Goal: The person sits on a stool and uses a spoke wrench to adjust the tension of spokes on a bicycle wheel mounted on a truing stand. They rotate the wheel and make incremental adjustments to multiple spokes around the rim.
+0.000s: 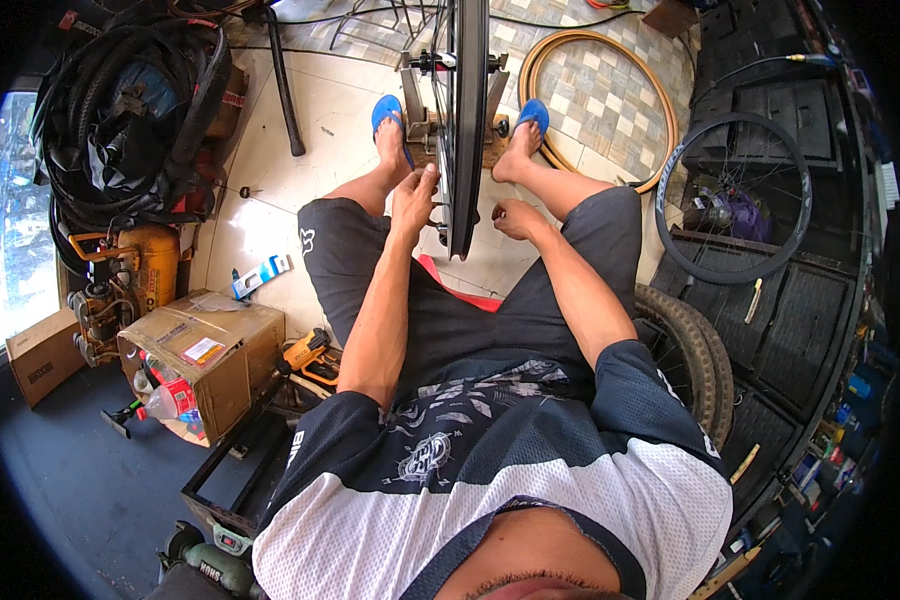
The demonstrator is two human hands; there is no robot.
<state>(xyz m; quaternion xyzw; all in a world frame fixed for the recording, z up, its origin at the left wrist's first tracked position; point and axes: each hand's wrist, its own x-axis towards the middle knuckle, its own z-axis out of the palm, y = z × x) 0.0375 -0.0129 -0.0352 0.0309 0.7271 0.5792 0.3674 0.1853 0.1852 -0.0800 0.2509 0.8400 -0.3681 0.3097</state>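
Note:
A black bicycle wheel [465,150], seen edge-on, stands upright in a metal truing stand [496,85] on the floor between my feet. My left hand [413,200] is at the wheel's left side, fingers curled against it near the rim and spokes; exactly what they grip is partly hidden. My right hand [515,220] is just right of the wheel, slightly apart from it, with fingers curled; I cannot make out anything inside them. A red object [470,300] lies beneath, between my thighs.
Coiled tires [90,110] and an orange compressor [155,265] crowd the left, with a cardboard box [205,350] nearer. A black hose [290,120] hangs behind. Tan tires [655,110] lie back right, beside a loose wheel [730,270], black panels [800,330] and knobby tires [710,360].

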